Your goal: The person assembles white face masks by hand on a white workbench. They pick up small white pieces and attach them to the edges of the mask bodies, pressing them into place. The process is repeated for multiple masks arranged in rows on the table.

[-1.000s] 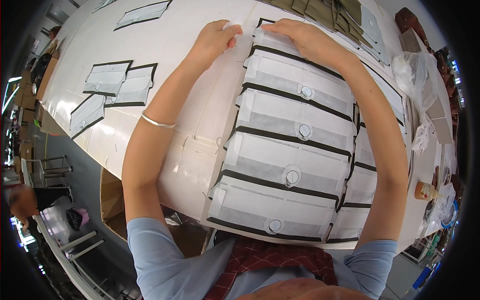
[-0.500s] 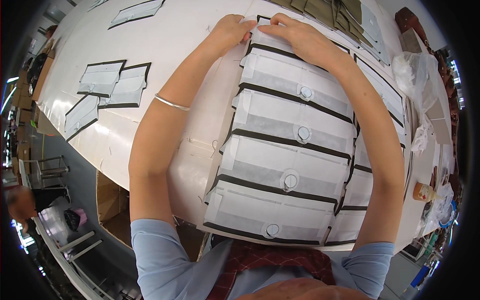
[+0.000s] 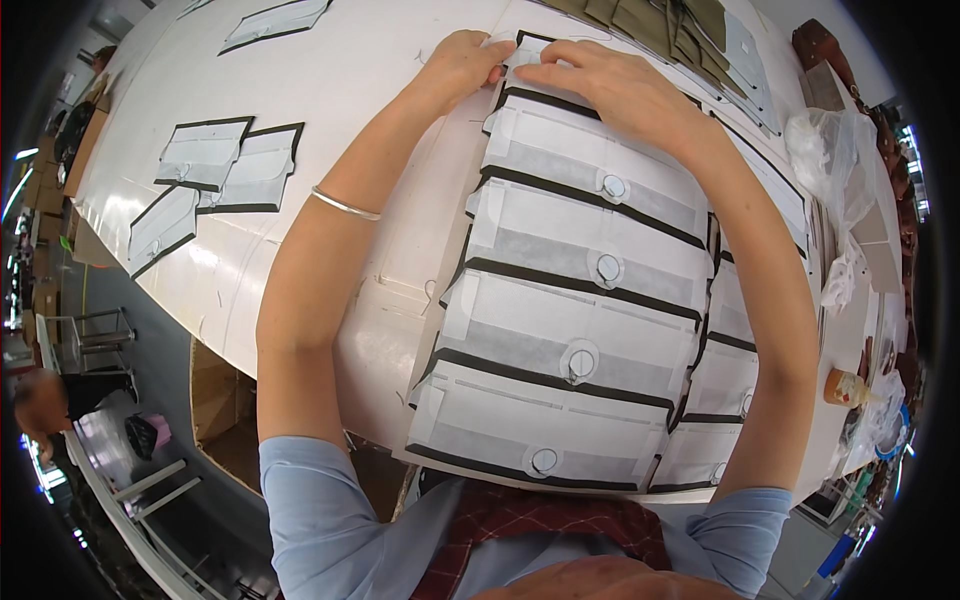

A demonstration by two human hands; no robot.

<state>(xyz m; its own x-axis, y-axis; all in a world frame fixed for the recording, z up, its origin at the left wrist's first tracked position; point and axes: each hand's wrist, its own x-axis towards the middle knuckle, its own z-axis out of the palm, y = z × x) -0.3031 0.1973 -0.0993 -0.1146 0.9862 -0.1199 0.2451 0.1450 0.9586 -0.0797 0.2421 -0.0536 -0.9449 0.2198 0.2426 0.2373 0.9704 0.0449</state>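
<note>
At the far end of a column of overlapping white fabric panels, my left hand point(image 3: 466, 62) pinches the left edge of the farthest white panel point(image 3: 528, 52), which has a dark border. My right hand point(image 3: 622, 88) rests over that same panel, fingers bent and spread, the fingertips touching its surface. Nearer to me, several more white panels point(image 3: 575, 230) with dark edges lie overlapped, each with a round disc point(image 3: 607, 268) near its lower edge. Part of the farthest panel is hidden under my right hand.
A second column of panels point(image 3: 716, 375) lies to the right, partly behind my right forearm. Loose panels point(image 3: 205, 155) lie on the white table point(image 3: 330, 80) at left. Olive fabric point(image 3: 660, 22) is at the far side, with a plastic bag point(image 3: 825, 150) and an amber bottle point(image 3: 846, 388) at right.
My right hand has slid slightly right and toward me, and its forearm has swung outward. My left hand stays almost in place at the panel's edge.
</note>
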